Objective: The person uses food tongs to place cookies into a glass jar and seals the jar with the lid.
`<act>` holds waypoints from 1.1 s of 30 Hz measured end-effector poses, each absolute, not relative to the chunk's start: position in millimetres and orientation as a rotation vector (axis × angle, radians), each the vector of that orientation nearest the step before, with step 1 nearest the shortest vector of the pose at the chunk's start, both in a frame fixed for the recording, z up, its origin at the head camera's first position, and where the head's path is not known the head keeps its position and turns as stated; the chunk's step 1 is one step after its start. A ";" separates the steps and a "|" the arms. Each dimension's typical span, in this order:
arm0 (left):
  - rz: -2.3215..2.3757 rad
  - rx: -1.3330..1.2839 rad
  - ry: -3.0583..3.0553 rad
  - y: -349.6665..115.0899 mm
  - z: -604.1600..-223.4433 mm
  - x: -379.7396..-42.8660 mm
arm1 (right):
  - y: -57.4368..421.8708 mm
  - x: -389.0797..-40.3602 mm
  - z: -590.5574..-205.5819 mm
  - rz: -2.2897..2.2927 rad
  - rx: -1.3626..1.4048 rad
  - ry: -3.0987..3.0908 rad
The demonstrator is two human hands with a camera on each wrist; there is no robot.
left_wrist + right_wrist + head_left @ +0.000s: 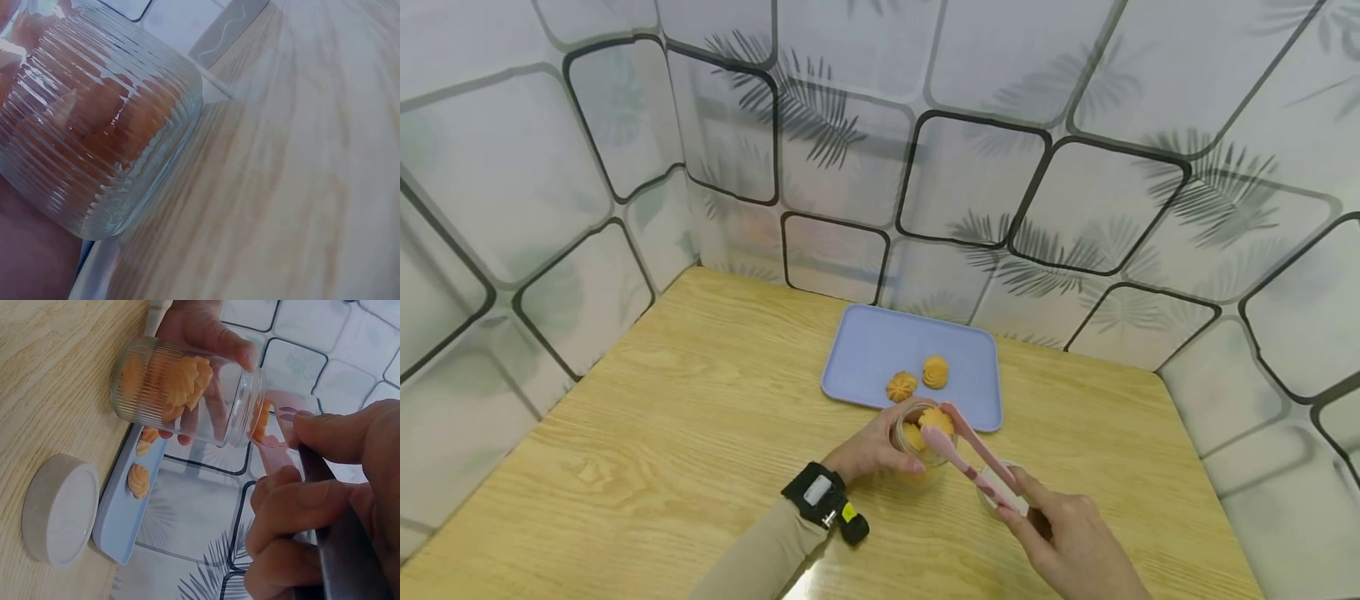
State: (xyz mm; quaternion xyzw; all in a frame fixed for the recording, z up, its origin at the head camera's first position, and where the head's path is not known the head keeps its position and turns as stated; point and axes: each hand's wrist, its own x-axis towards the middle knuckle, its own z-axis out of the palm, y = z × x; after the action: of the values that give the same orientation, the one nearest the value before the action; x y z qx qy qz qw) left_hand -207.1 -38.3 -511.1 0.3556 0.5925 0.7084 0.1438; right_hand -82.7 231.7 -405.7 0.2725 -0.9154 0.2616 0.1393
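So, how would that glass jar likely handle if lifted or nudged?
The glass jar looks rigid and probably breakable, its clear walls keeping their shape in the left hand. Its round sides suggest it could roll if laid down. The cookies gathered toward its base would probably help it resist tipping.

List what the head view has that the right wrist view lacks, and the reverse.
Only the head view shows the black wrist strap with its yellow tag, next to the left hand.

Only the right wrist view clearly shows the fine ribbing on the side of the glass jar.

Both show the left hand gripping that jar, the right hand holding pink tongs, a cookie at the jar's mouth, more cookies on the blue tray, and a white round piece on the table.
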 end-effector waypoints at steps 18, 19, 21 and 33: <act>2.060 1.094 1.675 -38.8 -509.5 -207.5 | 225.2 -85.4 -402.4 0.798 0.659 -2.713; 2.060 1.091 1.672 -38.6 -509.5 -207.2 | 225.5 -87.4 -401.6 0.809 0.644 -2.712; 2.067 1.080 1.660 -38.4 -509.7 -206.7 | 226.9 -94.1 -400.0 0.831 0.618 -2.691; 2.086 1.060 1.603 -38.4 -508.8 -205.9 | 232.4 -163.0 -395.8 0.768 0.438 -2.913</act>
State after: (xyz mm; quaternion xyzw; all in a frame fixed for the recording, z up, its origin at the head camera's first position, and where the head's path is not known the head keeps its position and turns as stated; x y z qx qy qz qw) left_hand -205.9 -38.4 -508.8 0.3692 0.5587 0.7269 0.1521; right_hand -163.0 232.4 -395.8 0.1437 -0.9557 0.2521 0.0487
